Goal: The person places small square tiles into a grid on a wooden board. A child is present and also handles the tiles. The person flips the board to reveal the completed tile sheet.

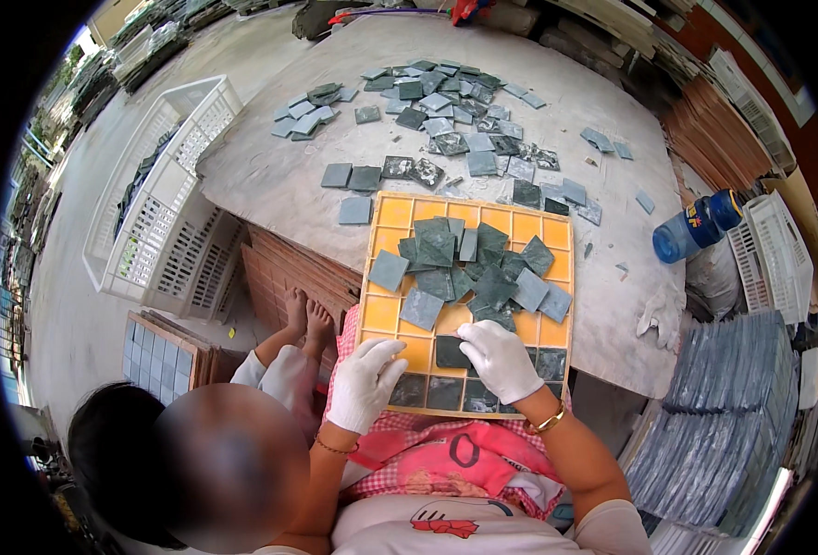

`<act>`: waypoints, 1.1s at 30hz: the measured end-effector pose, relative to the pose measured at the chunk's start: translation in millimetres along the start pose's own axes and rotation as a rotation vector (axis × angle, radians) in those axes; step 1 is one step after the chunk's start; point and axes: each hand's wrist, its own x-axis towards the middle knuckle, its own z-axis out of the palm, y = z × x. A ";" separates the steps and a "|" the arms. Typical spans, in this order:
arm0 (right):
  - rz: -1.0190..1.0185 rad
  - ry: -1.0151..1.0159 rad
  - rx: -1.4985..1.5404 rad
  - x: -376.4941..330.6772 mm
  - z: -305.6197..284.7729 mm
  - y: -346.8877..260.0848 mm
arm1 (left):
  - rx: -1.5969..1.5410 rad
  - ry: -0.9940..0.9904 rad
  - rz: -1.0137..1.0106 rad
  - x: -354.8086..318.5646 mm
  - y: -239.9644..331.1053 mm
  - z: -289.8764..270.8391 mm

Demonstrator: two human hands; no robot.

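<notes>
My left hand (363, 384), in a white glove, hovers at the left edge of a yellow gridded tray (379, 319); its thumb and fingers are apart and hold nothing visible. The gloved fingers of my right hand (500, 361) are closed at the right edge of a dark green stone tile (451, 351) in the second row from the near side. Dark tiles (444, 393) fill cells along the tray's near edge. A loose heap of green and grey tiles (435, 245) covers the tray's middle, overlapping at odd angles.
Beyond the tray, many loose tiles (437, 102) lie scattered across the pale table (270, 180). A blue bottle (682, 236) stands at the right. White plastic crates (164, 222) are on the left. Stacked tile sheets (728, 416) rise at the right. Another person (233, 462) is close on my left.
</notes>
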 end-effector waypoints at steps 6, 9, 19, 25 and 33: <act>0.053 0.004 -0.151 -9.5 8.9 -13.5 | 0.350 -0.032 0.217 -26.2 -1.5 -7.1; 0.011 -0.160 -0.197 -9.1 -3.6 -20.0 | 0.490 -0.076 0.236 -42.0 -16.4 -5.3; -0.141 -0.079 -0.190 -17.8 -7.1 -25.1 | 0.462 -0.116 0.252 -43.2 -18.4 3.8; -0.016 -0.106 -0.315 -38.8 2.5 -41.5 | 0.420 -0.032 0.256 -45.3 -15.4 6.2; 0.093 -0.073 -0.131 -44.0 4.9 -39.8 | 0.506 -0.167 0.317 -18.3 -0.3 44.7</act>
